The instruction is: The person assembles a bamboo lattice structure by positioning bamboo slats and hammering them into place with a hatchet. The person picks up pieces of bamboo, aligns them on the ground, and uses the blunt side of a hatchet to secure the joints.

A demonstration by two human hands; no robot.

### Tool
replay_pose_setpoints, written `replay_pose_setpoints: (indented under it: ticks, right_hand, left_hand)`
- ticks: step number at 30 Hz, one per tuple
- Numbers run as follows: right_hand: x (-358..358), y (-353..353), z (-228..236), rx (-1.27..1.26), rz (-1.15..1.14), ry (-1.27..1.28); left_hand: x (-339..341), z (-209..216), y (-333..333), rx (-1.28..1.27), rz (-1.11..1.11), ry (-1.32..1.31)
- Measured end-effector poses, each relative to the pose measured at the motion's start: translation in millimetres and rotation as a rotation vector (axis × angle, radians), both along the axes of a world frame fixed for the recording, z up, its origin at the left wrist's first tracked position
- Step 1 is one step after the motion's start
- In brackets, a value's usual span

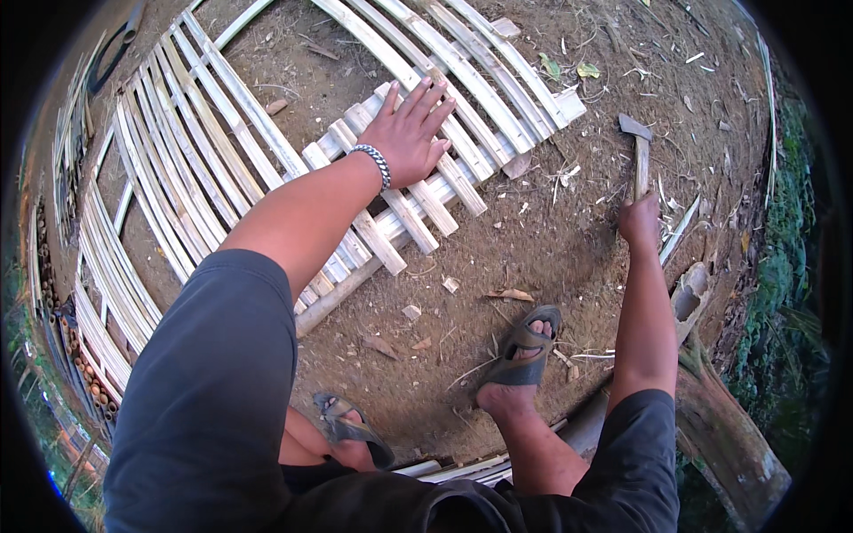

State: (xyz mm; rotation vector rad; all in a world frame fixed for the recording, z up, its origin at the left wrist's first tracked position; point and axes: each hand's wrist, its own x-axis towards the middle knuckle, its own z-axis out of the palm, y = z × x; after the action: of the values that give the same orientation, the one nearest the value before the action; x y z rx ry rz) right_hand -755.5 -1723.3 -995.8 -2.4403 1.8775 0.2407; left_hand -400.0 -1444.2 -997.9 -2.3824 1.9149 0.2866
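Observation:
My left hand (407, 138) lies with its fingers spread on a frame of pale split-bamboo slats (462, 71), a chain bracelet (375, 166) round its wrist. Under and beside the palm, several short slats (411, 218) stick out past a crosspiece toward me. Off to the right, my right hand (640, 220) is wrapped round the wooden handle of a hatchet (636, 130). Its metal head points away from me, over the bare soil, apart from the slats. The fingertips of the right hand are partly hidden.
More slatted bamboo panels (169, 142) spread to the left, with a stack of bamboo poles (89, 373) beyond. A log (733, 426) lies at the lower right, near green plants (777, 293). Chips litter the dirt around my sandaled feet (524, 346).

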Motion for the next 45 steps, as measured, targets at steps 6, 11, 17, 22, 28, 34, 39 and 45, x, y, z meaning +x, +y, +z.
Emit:
replay_pose_setpoints:
  ticks: [6, 11, 17, 22, 28, 34, 39, 45]
  right_hand:
    - [38.8, 161.1, 90.0, 0.555, -0.152, -0.943]
    - [39.8, 276.4, 126.5, 0.664, 0.076, -0.48]
    - [33.3, 304.5, 99.3, 0.402, 0.296, -0.546]
    - [57.6, 282.5, 105.4, 0.649, 0.149, -0.123]
    - [48.6, 297.9, 107.4, 0.523, 0.208, -0.303]
    - [48.5, 286.2, 98.3, 0.667, 0.209, -0.25]
    - [70.6, 277.2, 108.3, 0.817, -0.099, -0.741]
    - [72.7, 261.7, 105.9, 0.943, -0.058, -0.654]
  left_hand:
    - [2.9, 8.5, 2.6, 0.021, -0.003, 0.038]
    - [1.3, 6.5, 2.7, -0.004, 0.013, 0.089]
    - [3.2, 4.6, 3.0, -0.056, 0.007, 0.072]
    - [4.0, 4.3, 2.6, -0.048, -0.001, 0.073]
    - [5.9, 4.9, 1.9, -0.004, 0.002, 0.068]
    - [5.4, 11.7, 3.1, 0.012, 0.003, 0.094]
    - [3.4, 8.0, 3.7, 0.006, 0.006, 0.081]
    - [2.2, 12.2, 2.8, 0.031, 0.006, 0.075]
